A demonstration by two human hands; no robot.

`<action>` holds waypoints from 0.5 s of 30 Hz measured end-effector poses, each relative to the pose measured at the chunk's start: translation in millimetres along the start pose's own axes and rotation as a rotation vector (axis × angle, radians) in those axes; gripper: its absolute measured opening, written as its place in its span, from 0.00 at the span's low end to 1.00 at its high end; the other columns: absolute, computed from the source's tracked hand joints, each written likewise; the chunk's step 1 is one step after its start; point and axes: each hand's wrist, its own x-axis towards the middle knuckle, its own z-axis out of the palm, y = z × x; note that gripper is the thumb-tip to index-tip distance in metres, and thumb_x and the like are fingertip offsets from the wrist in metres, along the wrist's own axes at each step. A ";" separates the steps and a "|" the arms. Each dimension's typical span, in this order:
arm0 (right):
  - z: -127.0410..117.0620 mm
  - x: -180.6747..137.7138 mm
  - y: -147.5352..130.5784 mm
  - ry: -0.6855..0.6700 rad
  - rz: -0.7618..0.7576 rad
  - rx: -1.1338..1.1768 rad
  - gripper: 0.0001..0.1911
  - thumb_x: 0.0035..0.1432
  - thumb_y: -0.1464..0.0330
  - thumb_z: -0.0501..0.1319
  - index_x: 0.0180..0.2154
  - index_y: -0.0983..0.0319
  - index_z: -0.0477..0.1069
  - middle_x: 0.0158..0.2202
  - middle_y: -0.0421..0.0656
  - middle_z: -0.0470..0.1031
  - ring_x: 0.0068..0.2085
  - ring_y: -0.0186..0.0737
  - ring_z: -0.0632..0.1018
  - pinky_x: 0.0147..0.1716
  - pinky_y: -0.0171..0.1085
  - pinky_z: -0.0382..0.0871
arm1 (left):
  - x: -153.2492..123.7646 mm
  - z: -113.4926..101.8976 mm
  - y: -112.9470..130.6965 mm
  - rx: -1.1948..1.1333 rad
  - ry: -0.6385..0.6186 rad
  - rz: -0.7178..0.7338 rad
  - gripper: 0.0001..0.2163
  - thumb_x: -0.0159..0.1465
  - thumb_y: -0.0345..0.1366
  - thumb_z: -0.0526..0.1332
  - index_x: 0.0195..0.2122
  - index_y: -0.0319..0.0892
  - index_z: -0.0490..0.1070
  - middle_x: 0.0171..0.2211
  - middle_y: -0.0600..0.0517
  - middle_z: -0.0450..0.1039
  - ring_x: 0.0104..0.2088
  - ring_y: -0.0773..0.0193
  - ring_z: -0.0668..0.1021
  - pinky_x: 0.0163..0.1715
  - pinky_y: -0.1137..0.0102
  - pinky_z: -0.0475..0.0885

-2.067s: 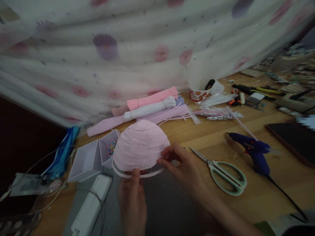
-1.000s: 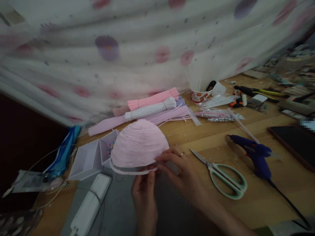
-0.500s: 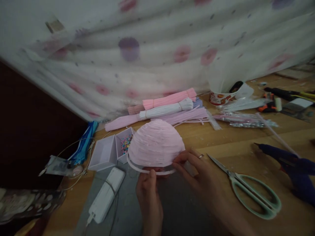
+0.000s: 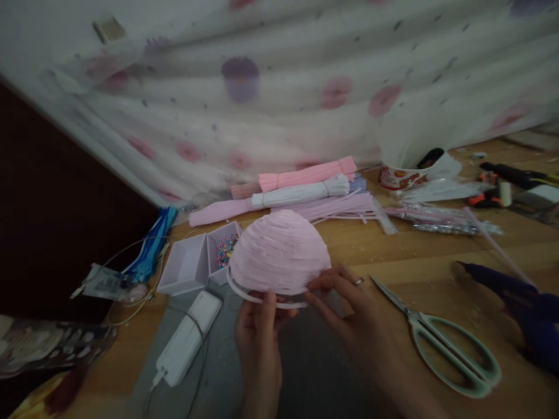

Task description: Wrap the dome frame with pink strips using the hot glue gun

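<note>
A pale pink dome (image 4: 279,250), built of rows of fuzzy pipe cleaner, is held tilted over the grey mat (image 4: 222,349). Along its lower front edge curves a loose pale pink pipe cleaner (image 4: 238,289), with a narrow gap between it and the dome. My left hand (image 4: 261,331) is closed at the front rim, thumb on top and fingers underneath, partly hidden. At the right side of the rim, my right hand (image 4: 345,302) pinches the pipe cleaner's end between thumb and forefinger against the dome.
Scissors (image 4: 449,343) and a blue glue gun (image 4: 506,291) lie on the right. Left of the dome are a box of coloured beads (image 4: 226,250) and a white power bank (image 4: 190,337) with a cable. Bundled pipe cleaners (image 4: 301,189) lie behind.
My left hand has shifted slightly left and up along the rim, its thumb now higher against the dome. The right hand keeps its pinch. The whole view has shifted slightly.
</note>
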 end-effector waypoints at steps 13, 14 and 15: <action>2.0 2.3 -4.1 -0.065 0.053 0.047 0.06 0.62 0.75 0.63 0.35 0.57 0.73 0.37 0.41 0.74 0.42 0.41 0.76 0.41 0.38 0.70 | -14.3 -0.2 -25.1 0.027 -0.146 -0.018 0.11 0.57 0.43 0.72 0.38 0.44 0.82 0.40 0.46 0.85 0.41 0.55 0.84 0.42 0.64 0.79; 2.1 2.6 -6.1 -0.063 0.053 0.039 0.06 0.62 0.74 0.63 0.36 0.57 0.73 0.37 0.41 0.74 0.42 0.41 0.76 0.42 0.38 0.71 | -14.1 -0.9 -25.1 0.030 -0.148 -0.021 0.11 0.57 0.43 0.71 0.37 0.43 0.82 0.39 0.46 0.85 0.40 0.55 0.84 0.42 0.64 0.79; 0.6 1.9 -8.7 -0.061 0.049 0.026 0.05 0.62 0.74 0.62 0.36 0.57 0.73 0.38 0.41 0.74 0.42 0.41 0.77 0.42 0.38 0.72 | -14.1 -1.4 -25.0 0.031 -0.141 -0.021 0.11 0.58 0.43 0.71 0.37 0.43 0.82 0.38 0.46 0.85 0.39 0.56 0.85 0.41 0.65 0.80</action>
